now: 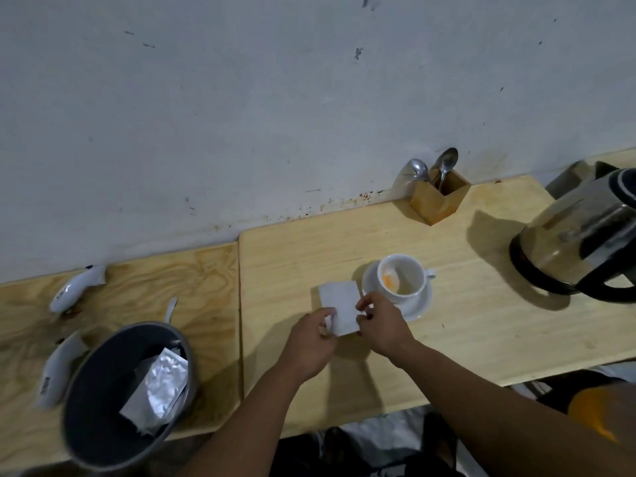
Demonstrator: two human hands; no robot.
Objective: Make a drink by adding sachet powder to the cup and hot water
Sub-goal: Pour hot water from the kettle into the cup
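A flat silver-white sachet [339,306] is held over the wooden table between both hands, just left of the cup. My left hand [309,342] pinches its lower left corner. My right hand [382,325] pinches its right edge. The white cup [402,278] stands on a white saucer [418,306] and holds a patch of orange powder on its inner wall. A steel and black kettle [578,242] sits at the far right of the table.
A wooden holder [437,201] with two spoons stands against the wall behind the cup. A grey bin [120,394] at the left front holds used silver sachets. Two white torn wrappers [75,287] lie on the plywood board left of the bin.
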